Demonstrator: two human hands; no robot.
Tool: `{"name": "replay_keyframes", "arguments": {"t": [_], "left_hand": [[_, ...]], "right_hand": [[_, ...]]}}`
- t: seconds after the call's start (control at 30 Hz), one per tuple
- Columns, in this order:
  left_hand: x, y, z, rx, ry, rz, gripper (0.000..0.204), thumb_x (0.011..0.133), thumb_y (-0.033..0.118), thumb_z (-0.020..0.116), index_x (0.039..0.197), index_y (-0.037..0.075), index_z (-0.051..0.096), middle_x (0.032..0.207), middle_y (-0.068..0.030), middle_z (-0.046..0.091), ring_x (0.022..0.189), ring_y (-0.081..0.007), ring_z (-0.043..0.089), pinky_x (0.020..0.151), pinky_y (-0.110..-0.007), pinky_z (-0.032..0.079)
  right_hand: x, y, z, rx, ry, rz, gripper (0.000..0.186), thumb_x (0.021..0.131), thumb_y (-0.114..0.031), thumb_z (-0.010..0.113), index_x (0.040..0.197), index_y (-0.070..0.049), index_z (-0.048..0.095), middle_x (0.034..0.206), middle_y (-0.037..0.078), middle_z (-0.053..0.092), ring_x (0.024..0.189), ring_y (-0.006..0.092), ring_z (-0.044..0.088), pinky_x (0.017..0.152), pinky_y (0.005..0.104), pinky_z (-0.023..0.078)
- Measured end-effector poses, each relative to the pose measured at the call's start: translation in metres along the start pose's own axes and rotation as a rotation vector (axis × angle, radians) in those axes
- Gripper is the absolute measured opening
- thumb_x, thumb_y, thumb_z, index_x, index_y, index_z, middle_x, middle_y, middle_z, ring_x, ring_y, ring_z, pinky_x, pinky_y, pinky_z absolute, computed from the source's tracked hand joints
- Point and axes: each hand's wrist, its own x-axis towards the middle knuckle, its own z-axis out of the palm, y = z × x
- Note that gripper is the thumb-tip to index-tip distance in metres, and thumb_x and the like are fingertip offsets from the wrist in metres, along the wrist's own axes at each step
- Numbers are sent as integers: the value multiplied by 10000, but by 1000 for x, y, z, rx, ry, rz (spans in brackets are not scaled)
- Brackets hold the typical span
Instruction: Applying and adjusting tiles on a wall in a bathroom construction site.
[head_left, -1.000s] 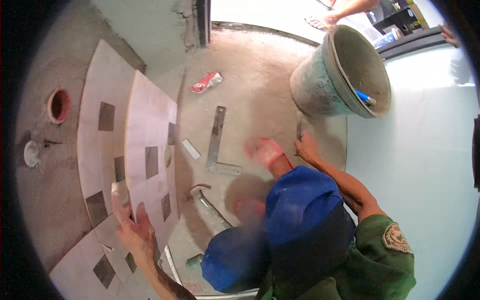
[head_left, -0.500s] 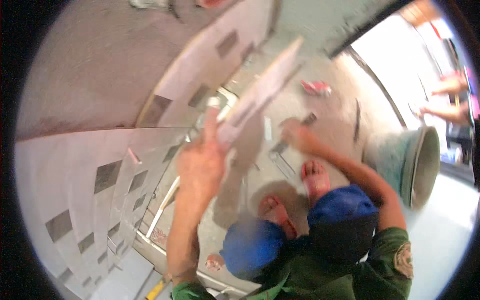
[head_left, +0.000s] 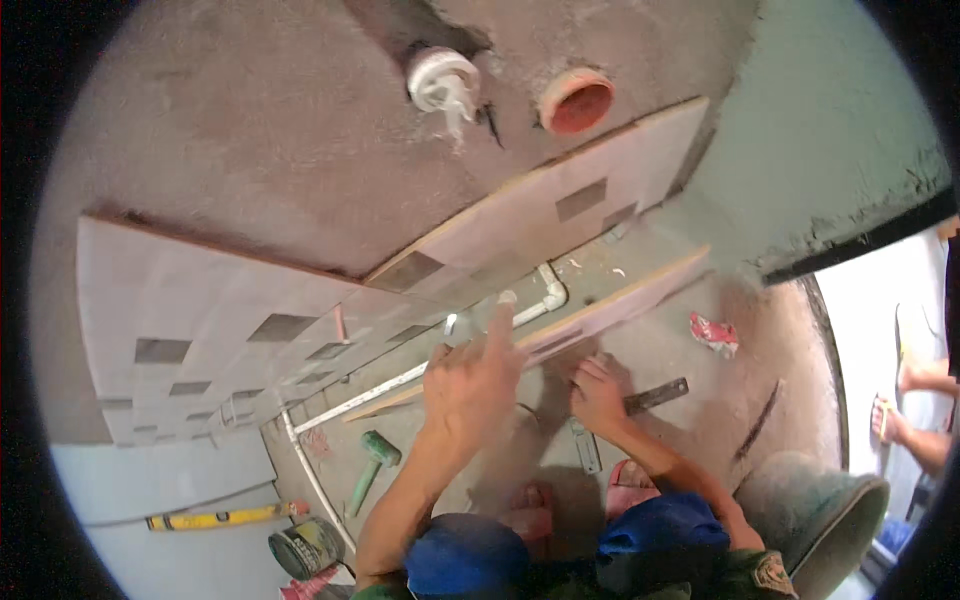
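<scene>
In the head view, my left hand [head_left: 470, 385] grips a long pale tile [head_left: 655, 280] standing on edge, tilted, in front of the wall; one finger with a whitish tip points along it. Curled fingers of my right hand [head_left: 598, 390] are low beside this tile, over the metal square [head_left: 655, 395] on the floor; what they hold is unclear. Behind the held tile, white pipes [head_left: 365, 398] run along the wall base. Pale tiles with grey squares [head_left: 630, 170] cover the lower wall, below a white fitting [head_left: 440, 80] and an orange pipe opening [head_left: 580, 105].
A green mallet [head_left: 362, 485], yellow level [head_left: 215, 518] and small dark pail [head_left: 290, 550] are at lower left. A large bucket [head_left: 780, 510] stands by my right knee, near a thin tool [head_left: 755, 425] and red crumpled wrapper [head_left: 715, 335]. Another person's foot [head_left: 885, 425] is at the doorway.
My view has turned toward the tiled wall. My left hand has brought a tile out from the wall. My right hand has left the thin tool by the bucket for the metal square.
</scene>
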Motion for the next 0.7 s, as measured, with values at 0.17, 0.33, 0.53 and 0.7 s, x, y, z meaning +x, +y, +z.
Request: {"name": "replay_keyframes", "arguments": {"t": [0.17, 0.33, 0.53, 0.7], "left_hand": [[-16, 5, 1, 68, 27, 44, 511, 795, 173, 668, 1269, 54, 522, 826, -109, 650, 748, -295, 647, 703, -413, 476], [-27, 9, 3, 102, 80, 136, 363, 864, 187, 612, 1193, 50, 545, 793, -83, 594, 720, -285, 626, 667, -442, 466], [-28, 17, 3, 82, 84, 51, 404, 765, 189, 666, 1128, 49, 557, 842, -96, 658, 803, -293, 658, 746, -416, 492], [-25, 15, 3, 66, 97, 63, 470, 788, 217, 688, 1209, 70, 538, 831, -89, 664, 740, -274, 650, 677, -379, 470]], "right_hand": [[20, -95, -129, 246, 224, -500, 283, 773, 80, 576, 1030, 10, 672, 1097, 197, 635, 994, 349, 626, 890, 400, 503], [141, -158, -104, -66, -140, -975, 458, 838, -79, 558, 1279, 35, 515, 1371, 204, 498, 1284, 371, 453, 1081, 447, 374], [178, -159, -41, -297, -58, -1062, 453, 838, -87, 551, 1277, 22, 520, 1382, 156, 496, 1283, 308, 472, 1066, 416, 397], [175, -152, -70, -315, -87, -956, 434, 823, -88, 574, 1249, -15, 545, 1297, 126, 543, 1278, 283, 482, 1000, 395, 459]]}}
